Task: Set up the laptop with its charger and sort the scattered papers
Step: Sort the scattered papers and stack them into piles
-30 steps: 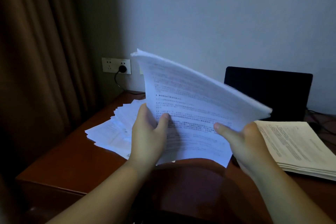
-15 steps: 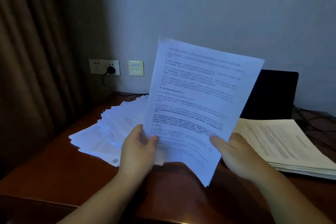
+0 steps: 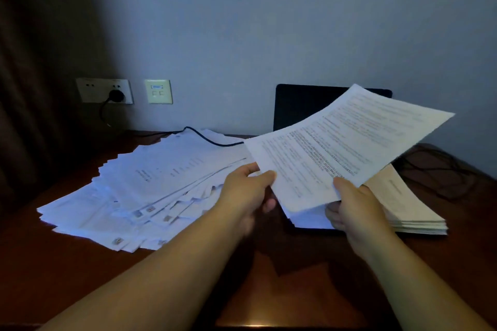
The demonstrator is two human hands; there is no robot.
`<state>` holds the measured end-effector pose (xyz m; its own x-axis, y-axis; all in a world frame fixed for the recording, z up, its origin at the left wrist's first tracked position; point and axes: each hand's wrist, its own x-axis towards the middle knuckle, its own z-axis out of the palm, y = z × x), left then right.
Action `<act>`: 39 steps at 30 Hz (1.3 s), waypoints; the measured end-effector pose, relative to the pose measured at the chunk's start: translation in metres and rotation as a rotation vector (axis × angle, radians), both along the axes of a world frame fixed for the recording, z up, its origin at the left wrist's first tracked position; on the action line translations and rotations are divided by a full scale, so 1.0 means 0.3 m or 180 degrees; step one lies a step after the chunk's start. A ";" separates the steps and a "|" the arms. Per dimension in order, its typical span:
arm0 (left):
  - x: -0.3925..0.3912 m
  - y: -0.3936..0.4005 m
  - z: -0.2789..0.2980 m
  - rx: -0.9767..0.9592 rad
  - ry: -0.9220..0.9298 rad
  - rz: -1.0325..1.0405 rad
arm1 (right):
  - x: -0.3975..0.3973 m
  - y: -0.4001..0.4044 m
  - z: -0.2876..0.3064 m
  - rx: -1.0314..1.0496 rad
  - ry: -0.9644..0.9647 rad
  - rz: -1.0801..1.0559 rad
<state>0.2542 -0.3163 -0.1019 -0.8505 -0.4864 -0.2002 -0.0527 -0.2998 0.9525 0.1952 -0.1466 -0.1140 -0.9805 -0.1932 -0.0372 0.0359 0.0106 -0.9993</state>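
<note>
Hands, left (image 3: 246, 191) and right (image 3: 355, 204), pinch a sheet (image 3: 347, 142) hiding part of the laptop (image 3: 298, 105).

Wooden desk (image 3: 67, 271) bears scattered papers (image 3: 150, 185), stack (image 3: 411, 212), laptop (image 3: 298, 107).

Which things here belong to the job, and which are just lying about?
Job: held sheets, pinched by left hand and right hand; scattered papers; neat stack; laptop; charger cable; plug in wall socket.

Lying about: data port plate; curtain; tangled cables.
</note>
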 end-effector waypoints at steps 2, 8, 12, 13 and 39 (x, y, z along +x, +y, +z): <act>-0.053 0.045 0.001 -0.0013 -0.0049 -0.0178 | -0.024 0.011 -0.001 -0.0160 -0.0155 -0.0248; -0.185 0.103 0.001 -0.0400 -0.0359 -0.0187 | -0.095 0.029 -0.013 -0.0315 -0.0667 -0.0595; -0.230 0.116 -0.023 -0.0519 -0.0513 -0.0103 | -0.120 0.039 -0.016 -0.0245 -0.0947 -0.0637; -0.237 0.114 -0.032 -0.0527 -0.0522 -0.0084 | -0.120 0.041 -0.016 -0.0250 -0.1043 -0.0626; -0.222 -0.001 -0.112 -0.2506 -0.0956 -0.0155 | 0.039 -0.032 -0.013 0.0157 -0.0748 0.0708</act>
